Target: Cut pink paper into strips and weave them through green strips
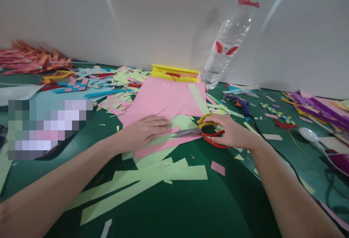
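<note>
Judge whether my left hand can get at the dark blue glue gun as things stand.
Probably not directly: the right hand and scissors lie between the left hand and the glue gun.

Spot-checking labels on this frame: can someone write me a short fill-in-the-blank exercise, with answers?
The right hand holds ____ with one red and one yellow handle.
The large paper sheets beyond the left hand are ____.
A red band circles the bottle's ____.
The tabletop is ____.

Missing words: scissors; pink; neck; green.
</note>
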`<state>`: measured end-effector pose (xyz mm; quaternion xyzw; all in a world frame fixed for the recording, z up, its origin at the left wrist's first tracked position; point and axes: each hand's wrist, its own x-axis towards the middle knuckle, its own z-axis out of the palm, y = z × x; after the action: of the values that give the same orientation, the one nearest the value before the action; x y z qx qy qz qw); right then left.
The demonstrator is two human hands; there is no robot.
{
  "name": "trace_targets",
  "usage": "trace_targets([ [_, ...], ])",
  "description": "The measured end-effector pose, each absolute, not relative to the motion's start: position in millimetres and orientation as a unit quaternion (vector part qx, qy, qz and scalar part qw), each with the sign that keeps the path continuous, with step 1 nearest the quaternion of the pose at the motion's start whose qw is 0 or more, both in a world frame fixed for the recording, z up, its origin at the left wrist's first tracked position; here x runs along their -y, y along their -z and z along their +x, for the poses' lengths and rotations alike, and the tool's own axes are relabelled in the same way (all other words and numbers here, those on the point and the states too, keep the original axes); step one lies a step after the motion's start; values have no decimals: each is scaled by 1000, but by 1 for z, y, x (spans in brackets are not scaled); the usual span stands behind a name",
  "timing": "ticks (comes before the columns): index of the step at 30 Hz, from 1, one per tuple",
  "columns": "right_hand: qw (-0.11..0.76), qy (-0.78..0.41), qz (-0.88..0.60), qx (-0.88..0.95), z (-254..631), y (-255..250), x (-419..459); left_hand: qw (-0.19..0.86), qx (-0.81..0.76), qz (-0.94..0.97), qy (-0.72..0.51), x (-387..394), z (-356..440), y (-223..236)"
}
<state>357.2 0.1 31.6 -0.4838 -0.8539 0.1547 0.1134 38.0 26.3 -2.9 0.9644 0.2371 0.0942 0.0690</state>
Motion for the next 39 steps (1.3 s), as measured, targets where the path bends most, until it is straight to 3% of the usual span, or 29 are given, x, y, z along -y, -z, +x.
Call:
trace_targets([
  [39, 98, -149, -481, 859, 336, -23, 3, 61, -231, 964, -113, -29, 38, 9],
])
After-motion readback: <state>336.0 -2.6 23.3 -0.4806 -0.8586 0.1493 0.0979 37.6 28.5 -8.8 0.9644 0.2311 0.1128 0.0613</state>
